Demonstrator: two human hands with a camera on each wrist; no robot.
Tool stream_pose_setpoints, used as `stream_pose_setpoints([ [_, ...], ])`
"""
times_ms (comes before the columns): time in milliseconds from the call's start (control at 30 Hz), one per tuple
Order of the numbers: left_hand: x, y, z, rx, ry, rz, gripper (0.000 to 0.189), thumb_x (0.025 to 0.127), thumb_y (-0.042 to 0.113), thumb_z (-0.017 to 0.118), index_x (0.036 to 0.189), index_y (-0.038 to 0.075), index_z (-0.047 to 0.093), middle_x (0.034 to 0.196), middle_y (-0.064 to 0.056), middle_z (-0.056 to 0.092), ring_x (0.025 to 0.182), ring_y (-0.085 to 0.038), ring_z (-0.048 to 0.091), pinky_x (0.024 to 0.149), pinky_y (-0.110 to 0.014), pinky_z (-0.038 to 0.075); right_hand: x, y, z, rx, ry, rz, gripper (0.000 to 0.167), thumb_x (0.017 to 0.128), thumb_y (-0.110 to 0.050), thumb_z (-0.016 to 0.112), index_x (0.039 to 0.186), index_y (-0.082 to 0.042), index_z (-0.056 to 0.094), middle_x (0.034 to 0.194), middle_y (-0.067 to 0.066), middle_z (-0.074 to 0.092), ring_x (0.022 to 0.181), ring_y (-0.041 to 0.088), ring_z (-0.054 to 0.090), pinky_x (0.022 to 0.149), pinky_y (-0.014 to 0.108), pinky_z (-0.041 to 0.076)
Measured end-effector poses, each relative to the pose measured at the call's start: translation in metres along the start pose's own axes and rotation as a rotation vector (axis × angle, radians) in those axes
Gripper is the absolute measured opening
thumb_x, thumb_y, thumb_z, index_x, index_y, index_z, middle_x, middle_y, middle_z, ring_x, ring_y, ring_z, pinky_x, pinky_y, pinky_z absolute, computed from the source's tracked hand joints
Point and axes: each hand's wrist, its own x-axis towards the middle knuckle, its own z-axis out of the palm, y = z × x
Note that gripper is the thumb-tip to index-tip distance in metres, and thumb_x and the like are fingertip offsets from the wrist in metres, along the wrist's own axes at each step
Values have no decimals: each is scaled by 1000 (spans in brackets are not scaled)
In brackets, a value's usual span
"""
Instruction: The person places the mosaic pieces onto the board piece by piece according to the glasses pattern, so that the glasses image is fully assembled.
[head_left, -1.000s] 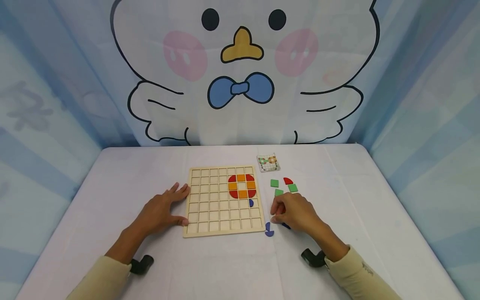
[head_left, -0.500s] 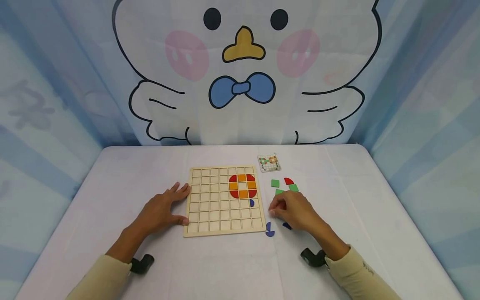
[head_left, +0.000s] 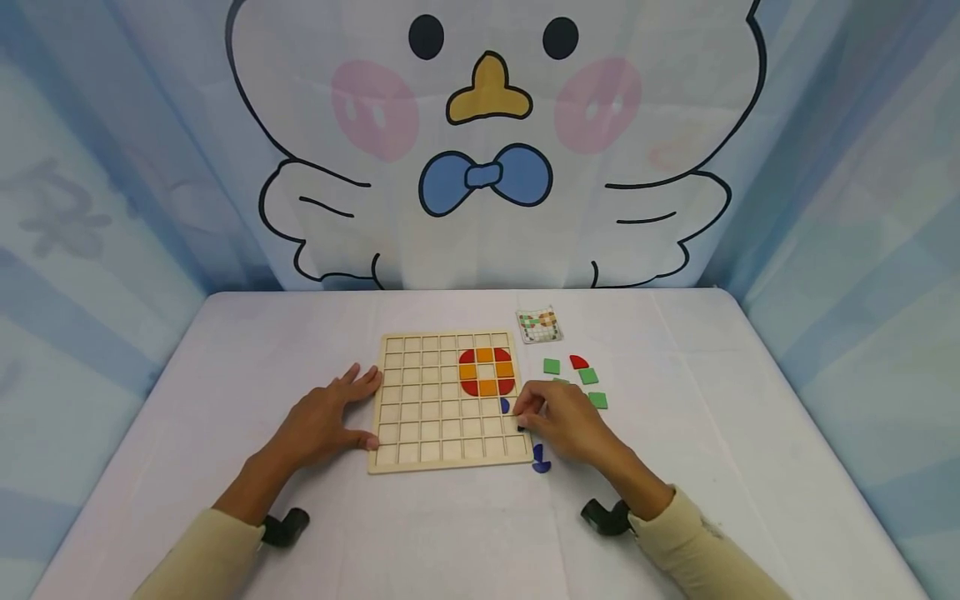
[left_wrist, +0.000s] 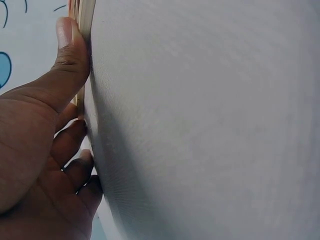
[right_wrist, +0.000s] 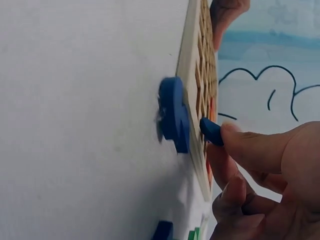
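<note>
A wooden grid board (head_left: 420,414) lies on the white table, with red quarter-round pieces and orange squares (head_left: 487,387) forming a ring at its upper right. A blue piece (head_left: 505,406) sits in a cell below that ring. My left hand (head_left: 318,425) steadies the board's left edge, thumb and fingers spread; in the left wrist view the thumb (left_wrist: 70,55) touches the edge. Over the board's right side, my right hand (head_left: 566,421) pinches a small blue piece (right_wrist: 211,131) between thumb and fingers. Two more blue pieces (right_wrist: 172,110) lie against the board's near right corner.
Right of the board are green squares (head_left: 551,367) and a red quarter-round piece (head_left: 578,362), some partly hidden by the right hand. A small printed pattern card (head_left: 539,325) lies beyond them. Another blue piece (right_wrist: 163,230) shows low in the right wrist view. A cartoon curtain (head_left: 487,242) hangs behind the table.
My right hand has moved left from beside the board to over its right edge, carrying the blue piece. A green square beside the hand has come into view. My left hand keeps its place.
</note>
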Motion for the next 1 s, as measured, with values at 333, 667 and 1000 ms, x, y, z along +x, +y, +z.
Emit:
stream_pose_setpoints([
  [333,1,-2,1,8,3,9,108,74,44,93,164,15,40,169,-10,39,158,-47,33,121,-74,33,4,-14,10,-62,24,0,17,92,-16,85,86,-22,71,76,-9,65,79,13,58,71,31,48],
  [667,1,-3,1,9,4,12,109,73,45,93,163,15,41,169,-9,40,158,-46,33,121,-75,32,8,-22,16,-107,42,19,19,88,-22,89,83,-21,71,70,-6,61,71,14,56,60,30,45],
  [1000,1,-4,2,2,-3,8,110,73,44,94,164,15,40,169,-9,38,159,-46,32,121,-75,31,6,-18,14,-81,39,28,18,88,-22,89,81,-22,72,69,-7,62,70,13,58,59,29,46],
])
